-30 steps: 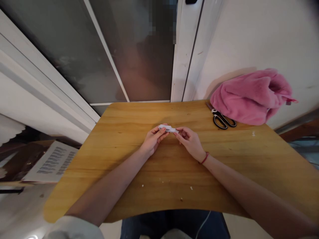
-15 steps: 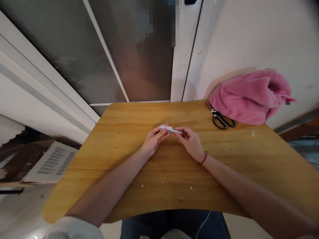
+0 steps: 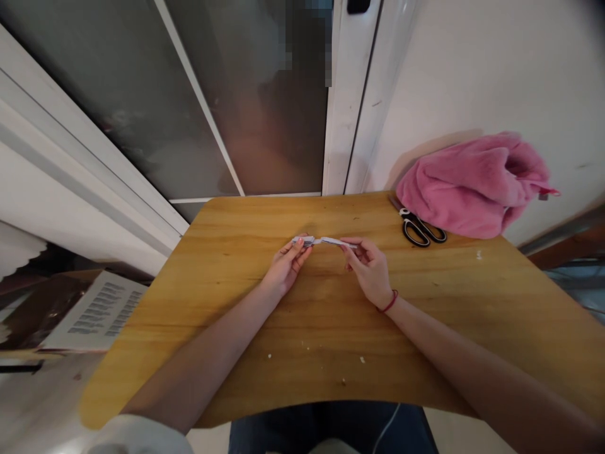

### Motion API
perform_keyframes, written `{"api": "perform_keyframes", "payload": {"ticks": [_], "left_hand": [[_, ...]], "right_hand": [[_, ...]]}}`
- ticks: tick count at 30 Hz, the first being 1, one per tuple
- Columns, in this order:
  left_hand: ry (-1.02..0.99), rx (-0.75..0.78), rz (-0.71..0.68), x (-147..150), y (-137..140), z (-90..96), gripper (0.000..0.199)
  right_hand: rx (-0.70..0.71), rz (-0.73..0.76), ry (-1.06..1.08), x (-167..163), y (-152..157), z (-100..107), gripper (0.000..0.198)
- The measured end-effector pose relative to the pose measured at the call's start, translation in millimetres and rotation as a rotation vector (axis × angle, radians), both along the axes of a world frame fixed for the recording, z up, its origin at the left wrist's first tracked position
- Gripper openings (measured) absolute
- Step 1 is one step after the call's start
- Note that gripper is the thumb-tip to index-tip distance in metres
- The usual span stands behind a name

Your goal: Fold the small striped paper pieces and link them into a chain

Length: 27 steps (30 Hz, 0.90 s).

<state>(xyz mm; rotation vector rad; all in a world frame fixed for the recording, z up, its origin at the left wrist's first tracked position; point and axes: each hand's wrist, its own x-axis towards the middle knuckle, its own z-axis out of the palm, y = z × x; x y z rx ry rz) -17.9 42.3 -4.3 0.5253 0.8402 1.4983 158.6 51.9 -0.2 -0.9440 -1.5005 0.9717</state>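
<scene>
Above the middle of the wooden table [image 3: 236, 227], a thin white folded strip [image 3: 331, 241], which looks like paper, stretches between both hands. Its thicker folded end is pinched between the thumb and fingers of my left hand [image 3: 285, 263]. My right hand [image 3: 372, 272], with a red band at the wrist, pinches the other end. The middle of the strip is narrow and slightly bent. Fingers hide part of each end.
Black-handled scissors [image 3: 416, 229] lie at the back right, their blades partly under a pink plush cloth [image 3: 466, 183]. Small white scraps [image 3: 362, 359] dot the tabletop. A glass door [image 3: 265, 139] stands behind the table. At the left is a cardboard box [image 3: 97, 309].
My hands have moved apart, the left one leftward and the right one slightly rightward. More of the white strip now shows stretched between them.
</scene>
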Motion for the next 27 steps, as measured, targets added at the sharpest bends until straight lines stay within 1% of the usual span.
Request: {"api": "perform_keyframes", "payload": {"ticks": [3,5,7,11,15,23,27], "left_hand": [[0.077,0.028,-0.106,5,-5,1.2,0.019],[0.126,0.048,-0.177,8,-8,2.4,0.021],[0.152,0.065,-0.215,11,-10,3.6,0.021],[0.176,0.083,-0.224,12,-12,5.2,0.026],[0.190,0.097,-0.245,12,-12,4.8,0.029],[0.190,0.097,-0.255,13,-15,7.9,0.030],[0.188,0.088,-0.252,12,-13,8.1,0.027]], "right_hand": [[0.015,-0.023,-0.012,0,-1,1,0.028],[0.037,-0.025,-0.056,0,-1,1,0.028],[0.063,-0.004,-0.112,-1,-2,2,0.028],[0.138,0.055,-0.225,-5,-5,2,0.026],[0.185,0.071,-0.267,-8,-6,4,0.023],[0.145,0.115,-0.273,-7,-5,4,0.023],[0.159,0.133,-0.255,-7,-4,5,0.021]]}}
